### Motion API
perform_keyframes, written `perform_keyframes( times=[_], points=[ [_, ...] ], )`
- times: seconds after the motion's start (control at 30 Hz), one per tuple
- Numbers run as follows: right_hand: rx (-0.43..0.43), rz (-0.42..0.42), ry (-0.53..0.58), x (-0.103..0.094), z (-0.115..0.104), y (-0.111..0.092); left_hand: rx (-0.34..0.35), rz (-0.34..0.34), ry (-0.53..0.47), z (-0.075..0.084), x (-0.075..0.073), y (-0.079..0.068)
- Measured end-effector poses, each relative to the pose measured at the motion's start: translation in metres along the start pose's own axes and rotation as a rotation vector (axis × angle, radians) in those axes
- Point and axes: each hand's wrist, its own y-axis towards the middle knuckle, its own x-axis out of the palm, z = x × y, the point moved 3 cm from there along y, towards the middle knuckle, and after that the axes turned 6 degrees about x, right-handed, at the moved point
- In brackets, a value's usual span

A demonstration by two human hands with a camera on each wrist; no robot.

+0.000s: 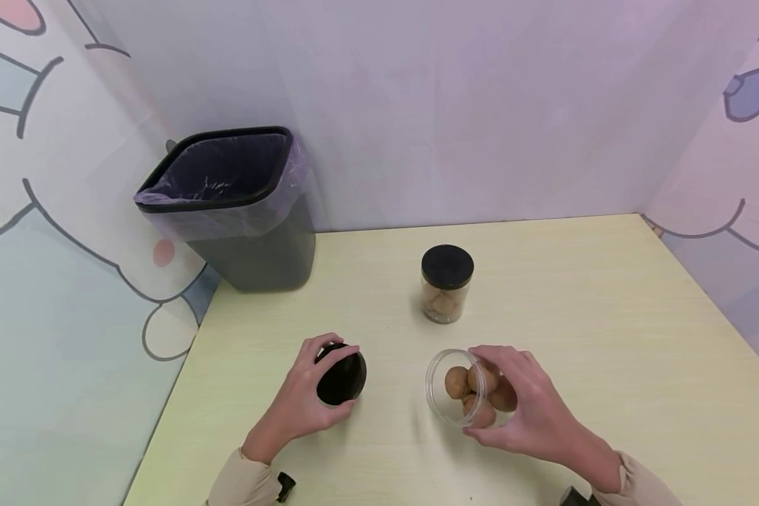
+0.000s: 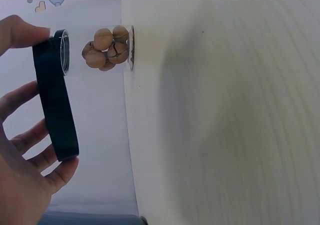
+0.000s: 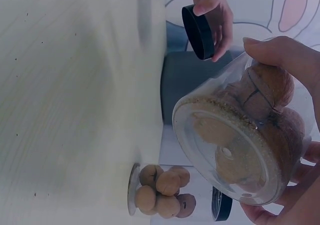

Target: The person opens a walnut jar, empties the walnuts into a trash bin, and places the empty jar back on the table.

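Above the table, my left hand (image 1: 300,397) grips a black round lid (image 1: 346,379) by its edge, thumb on one side and fingers on the other. My right hand (image 1: 534,404) holds a clear, lidless jar (image 1: 435,393) around its side. Several walnuts (image 1: 457,382) lie in it. The right wrist view shows this jar's base (image 3: 227,152) tilted and raised off the table, with fine crumbs along its edge. Beyond both hands a second clear jar (image 1: 441,306) of walnuts stands upright, its black lid (image 1: 447,267) on.
A grey bin (image 1: 259,253) with a black rim and a thin liner stands at the table's back left. The pale wooden table (image 1: 607,316) is bordered by a plain cloth behind and cartoon-printed cloths at both sides.
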Motion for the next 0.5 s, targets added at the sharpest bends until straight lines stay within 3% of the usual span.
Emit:
perform_keyframes(
  times=[0.5],
  points=[
    [0.016,0.003,-0.011,-0.001,0.001,-0.001,-0.067,-0.027,0.003,-0.013,0.002,-0.011]
  ],
)
